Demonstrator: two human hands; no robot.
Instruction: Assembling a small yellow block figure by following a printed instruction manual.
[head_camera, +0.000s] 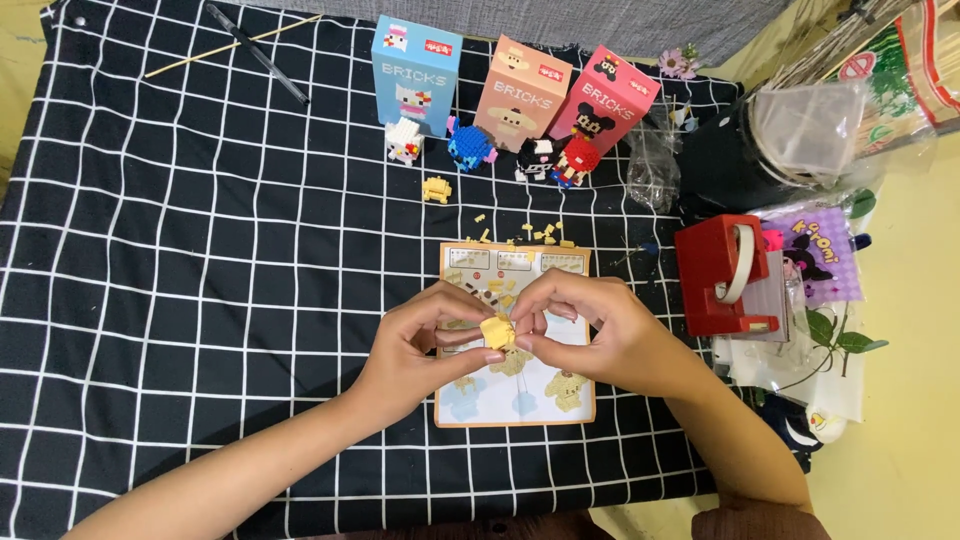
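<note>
In the head view, both hands meet just below the middle of the frame. The left hand (425, 340) and the right hand (590, 325) are curled in, their fingertips pinched together on a small yellow brick assembly (497, 331) held between them, just above an instruction sheet (520, 400) that lies flat on the worktop (200, 250), which is covered in a black cloth with a white grid.

Just above the sheet, a scatter of loose yellow bricks (540, 233) lies on the cloth, with a small yellow built piece (436, 189) a little to the upper left of them.

Along the upper middle stand three upright boxes: a blue box (416, 70), a peach box (522, 90) and a pink box (605, 95). In front of them stand small brick figures: a white figure (404, 138), a blue figure (470, 143) and a black, white and red pair (558, 158).

At the upper left lie a black pen (258, 52) and a thin wooden stick (230, 46), crossing each other.

At the right of the frame a red tape dispenser (722, 275) stands near the cloth's edge, with clear plastic bags (800, 125) above it and a purple packet (815, 250) just beside it.
</note>
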